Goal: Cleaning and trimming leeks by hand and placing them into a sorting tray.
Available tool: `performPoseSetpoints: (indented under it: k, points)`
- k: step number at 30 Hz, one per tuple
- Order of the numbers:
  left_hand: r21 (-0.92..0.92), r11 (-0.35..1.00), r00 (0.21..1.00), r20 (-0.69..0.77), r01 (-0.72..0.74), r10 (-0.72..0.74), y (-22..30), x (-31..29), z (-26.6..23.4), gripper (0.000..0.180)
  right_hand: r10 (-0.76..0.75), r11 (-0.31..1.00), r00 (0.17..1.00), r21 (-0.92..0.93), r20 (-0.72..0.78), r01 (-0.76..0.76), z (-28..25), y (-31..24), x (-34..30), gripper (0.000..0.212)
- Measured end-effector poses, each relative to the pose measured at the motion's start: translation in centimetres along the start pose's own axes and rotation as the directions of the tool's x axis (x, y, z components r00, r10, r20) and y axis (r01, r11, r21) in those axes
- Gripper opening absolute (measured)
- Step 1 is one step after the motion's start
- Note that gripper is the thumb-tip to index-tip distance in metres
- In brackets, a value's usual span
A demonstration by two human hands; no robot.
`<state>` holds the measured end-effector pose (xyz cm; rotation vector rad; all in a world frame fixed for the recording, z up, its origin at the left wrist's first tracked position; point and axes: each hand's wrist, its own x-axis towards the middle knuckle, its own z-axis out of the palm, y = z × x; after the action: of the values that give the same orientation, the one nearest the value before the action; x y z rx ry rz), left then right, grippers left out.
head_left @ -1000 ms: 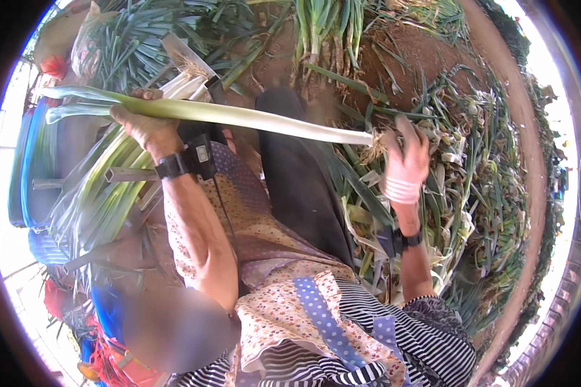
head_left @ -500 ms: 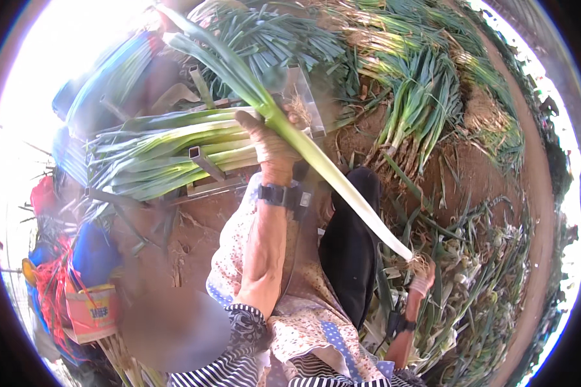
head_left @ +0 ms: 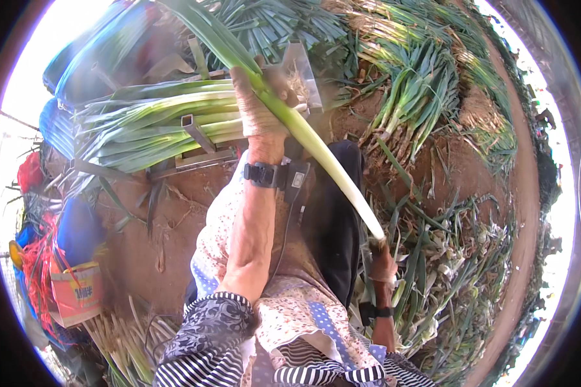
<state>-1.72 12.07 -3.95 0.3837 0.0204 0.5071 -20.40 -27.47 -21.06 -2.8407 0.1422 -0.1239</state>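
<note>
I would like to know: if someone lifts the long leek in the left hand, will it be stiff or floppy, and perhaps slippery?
The leek is probably fairly stiff along its pale stalk, which reaches nearly straight beyond the left hand. The thinner green leaves may flop more. The stalk looks smooth, so it could slip somewhat.

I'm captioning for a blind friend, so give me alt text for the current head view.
A person's left hand grips a long leek by its green part, the right hand at its pale end. More leeks lie in a metal rack at left; leafy scraps lie lower right.
</note>
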Motion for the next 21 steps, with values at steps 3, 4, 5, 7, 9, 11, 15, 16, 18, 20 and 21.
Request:
performPoseSetpoints:
  k: [3, 4, 5, 7, 9, 11, 15, 16, 18, 20, 21]
  points:
    - [0.083, 0.991, 0.994, -0.007, -0.109, 0.11, 2.2, 1.3, -0.1, 0.068, 0.214, 0.976, 0.97, -0.061, 0.115, -0.208, -1.2, 2.2, 0.6, 0.043]
    - [0.116, 0.983, 0.99, -0.007, -0.141, 0.143, 2.6, 1.7, -0.2, 0.069, 0.15, 0.985, 0.987, -0.097, 0.061, -0.143, -3.9, 0.4, 1.9, 0.05]
    - [0.13, 0.977, 0.985, 0.033, -0.171, 0.168, 3.2, 2.3, 0.1, 0.069, 0.165, 0.982, 0.983, -0.076, -0.077, -0.171, -5.1, 0.2, 3.1, 0.052]
    - [0.137, 0.97, 0.976, 0.103, -0.203, 0.19, 4.6, 3.1, -0.4, 0.068, -0.154, 0.983, 0.934, 0.045, -0.322, 0.177, -8.8, -6.5, 5.8, 0.049]
    - [0.024, 0.983, 0.972, 0.153, -0.183, 0.177, 5.8, 4.6, -1.4, 0.067, -0.5, 0.866, 0.771, -0.21, -0.394, 0.455, -8.9, -9.9, 8.8, 0.05]
    - [-0.014, 0.986, 0.974, 0.152, -0.166, 0.166, 7.7, 5.5, -1.5, 0.066, -0.435, 0.891, 0.863, 0.012, -0.257, 0.453, -8.7, -16.7, 10.7, 0.049]
    - [-0.001, 0.982, 0.962, 0.201, -0.19, 0.187, 9.9, 7.7, -0.7, 0.064, -0.482, 0.859, 0.864, 0.117, -0.144, 0.499, -2.4, -15.4, 13.7, 0.055]
    - [0.075, 0.973, 0.961, 0.186, -0.219, 0.202, 10.7, 7.9, -1.0, 0.063, -0.489, 0.853, 0.86, 0.127, -0.143, 0.506, -2.2, -16.4, 14.2, 0.055]
    - [0.025, 0.976, 0.943, 0.264, -0.215, 0.201, 13.4, 9.3, -2.1, 0.062, -0.531, 0.821, 0.817, 0.103, -0.227, 0.562, -1.8, -18.5, 15.6, 0.053]
    - [0.137, 0.93, 0.88, 0.394, -0.34, 0.264, 16.5, 9.9, -1.3, 0.054, -0.571, 0.788, 0.78, 0.098, -0.257, 0.608, -1.8, -22.3, 18.0, 0.056]
    - [0.239, 0.921, 0.912, 0.349, -0.309, 0.215, 18.1, 10.4, -1.3, 0.046, -0.586, 0.784, 0.763, 0.049, -0.272, 0.619, -1.9, -24.1, 19.6, 0.057]
